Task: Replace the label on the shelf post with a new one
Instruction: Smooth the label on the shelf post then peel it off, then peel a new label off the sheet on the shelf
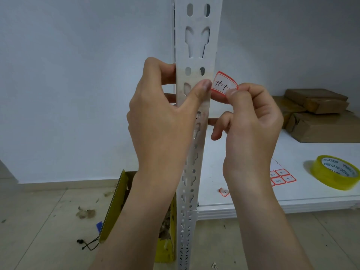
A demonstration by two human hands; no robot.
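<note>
A white perforated shelf post (pixel 196 45) runs up the middle of the view. My left hand (pixel 163 114) wraps around it from the left, thumb pressed on its front face at the post's right edge. A red-bordered white label (pixel 224 83) with handwritten marks sticks out to the right of the post, touching my left thumb tip. My right hand (pixel 251 121) pinches the label's right end between thumb and forefinger. A sheet of more red-bordered labels (pixel 281 177) lies on the shelf, partly hidden behind my right wrist.
A white shelf board (pixel 303 151) extends to the right, holding a yellow tape roll (pixel 335 171), brown wrapped parcels (pixel 319 114) and a loose crumpled label (pixel 224 191). A yellow box (pixel 116 207) of scraps stands on the tiled floor left of the post, beside debris and a black cord.
</note>
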